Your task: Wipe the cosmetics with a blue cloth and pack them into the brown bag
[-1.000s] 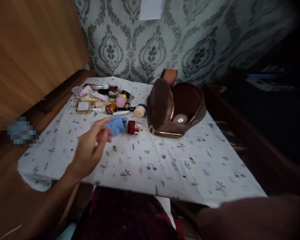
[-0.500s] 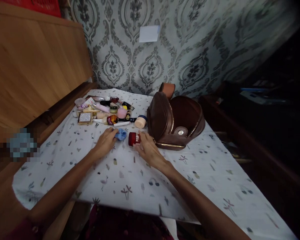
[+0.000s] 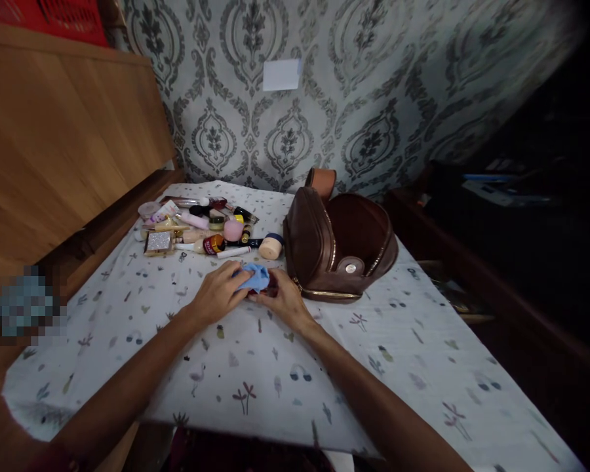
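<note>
My left hand (image 3: pixel 219 292) grips a blue cloth (image 3: pixel 256 277) and presses it against a small dark red jar (image 3: pixel 273 286). Around the jar's right side are the closed fingers of my right hand (image 3: pixel 289 303); cloth and fingers hide most of it. Just beyond the hands lie a white pen-like tube (image 3: pixel 234 252) and a beige jar with a dark blue lid (image 3: pixel 271 246). To the right of my right hand stands a brown leather bag (image 3: pixel 309 239), unzipped, its dark inside showing.
Cosmetics crowd the table's back left, among them a glittery square compact (image 3: pixel 159 242), a pink jar (image 3: pixel 233 230) and a brown-labelled bottle (image 3: pixel 213 244). A wooden cabinet (image 3: pixel 73 124) borders the left side. The patterned wall (image 3: pixel 211 131) rises behind the white printed tablecloth (image 3: pixel 255 367).
My left hand has brought the blue cloth rightward onto the red jar, now mostly covered. My right hand still holds the jar. The whole view has shifted slightly.
</note>
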`<control>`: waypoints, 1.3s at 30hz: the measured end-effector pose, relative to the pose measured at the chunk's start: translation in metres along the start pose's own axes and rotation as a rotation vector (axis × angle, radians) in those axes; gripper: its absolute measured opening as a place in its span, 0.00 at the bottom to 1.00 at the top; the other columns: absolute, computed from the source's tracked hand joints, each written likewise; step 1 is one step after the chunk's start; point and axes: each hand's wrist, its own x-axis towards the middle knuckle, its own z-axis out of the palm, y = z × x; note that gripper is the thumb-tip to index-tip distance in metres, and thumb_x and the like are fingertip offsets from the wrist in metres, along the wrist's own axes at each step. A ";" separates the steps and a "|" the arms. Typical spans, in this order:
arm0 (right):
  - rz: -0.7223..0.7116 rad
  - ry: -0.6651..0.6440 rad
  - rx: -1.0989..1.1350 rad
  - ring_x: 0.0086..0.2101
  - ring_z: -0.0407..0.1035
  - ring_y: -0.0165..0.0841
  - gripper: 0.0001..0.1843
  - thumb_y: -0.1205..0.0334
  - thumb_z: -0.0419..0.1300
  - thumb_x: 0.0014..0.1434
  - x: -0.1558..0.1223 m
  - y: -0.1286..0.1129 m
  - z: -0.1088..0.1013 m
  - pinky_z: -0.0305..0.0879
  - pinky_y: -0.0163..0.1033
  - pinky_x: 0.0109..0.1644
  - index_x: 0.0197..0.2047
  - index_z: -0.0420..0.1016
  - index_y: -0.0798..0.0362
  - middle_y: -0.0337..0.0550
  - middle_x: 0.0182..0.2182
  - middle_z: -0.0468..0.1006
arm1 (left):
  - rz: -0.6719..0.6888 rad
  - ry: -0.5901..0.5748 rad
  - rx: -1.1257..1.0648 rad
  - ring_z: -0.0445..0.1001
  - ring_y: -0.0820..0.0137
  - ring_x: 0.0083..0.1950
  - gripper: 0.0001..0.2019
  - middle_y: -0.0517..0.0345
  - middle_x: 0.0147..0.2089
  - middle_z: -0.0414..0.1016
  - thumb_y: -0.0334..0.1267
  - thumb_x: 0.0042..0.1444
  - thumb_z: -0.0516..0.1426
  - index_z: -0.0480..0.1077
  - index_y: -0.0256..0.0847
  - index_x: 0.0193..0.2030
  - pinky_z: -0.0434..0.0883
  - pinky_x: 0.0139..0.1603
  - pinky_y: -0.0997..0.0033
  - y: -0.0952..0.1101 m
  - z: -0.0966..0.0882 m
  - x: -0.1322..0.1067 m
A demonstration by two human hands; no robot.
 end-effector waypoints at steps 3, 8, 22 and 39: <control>0.020 0.006 0.042 0.39 0.72 0.38 0.26 0.53 0.71 0.49 -0.005 0.002 0.002 0.71 0.43 0.42 0.49 0.71 0.50 0.43 0.41 0.76 | -0.073 0.031 -0.018 0.70 0.64 0.41 0.08 0.53 0.38 0.69 0.37 0.63 0.52 0.72 0.40 0.39 0.69 0.43 0.66 -0.011 -0.002 -0.007; -0.049 -0.048 0.124 0.43 0.73 0.39 0.27 0.54 0.70 0.52 -0.013 -0.002 0.001 0.72 0.45 0.47 0.53 0.67 0.48 0.44 0.46 0.75 | -0.261 0.110 -0.208 0.68 0.67 0.36 0.10 0.58 0.32 0.66 0.39 0.63 0.52 0.67 0.41 0.31 0.67 0.39 0.69 -0.016 -0.007 -0.009; -0.181 -0.105 0.168 0.47 0.72 0.39 0.21 0.51 0.62 0.62 -0.019 -0.008 0.003 0.72 0.46 0.53 0.55 0.69 0.48 0.47 0.48 0.72 | -0.183 -0.035 -0.319 0.66 0.68 0.34 0.09 0.59 0.31 0.66 0.38 0.61 0.52 0.65 0.40 0.30 0.63 0.37 0.69 -0.024 -0.008 -0.008; -0.208 -0.153 0.220 0.46 0.72 0.40 0.27 0.51 0.69 0.55 -0.016 -0.006 -0.005 0.73 0.46 0.50 0.55 0.71 0.49 0.47 0.47 0.73 | -0.258 -0.097 -0.635 0.65 0.70 0.33 0.17 0.60 0.31 0.66 0.47 0.65 0.50 0.65 0.39 0.30 0.62 0.37 0.73 -0.021 -0.003 -0.005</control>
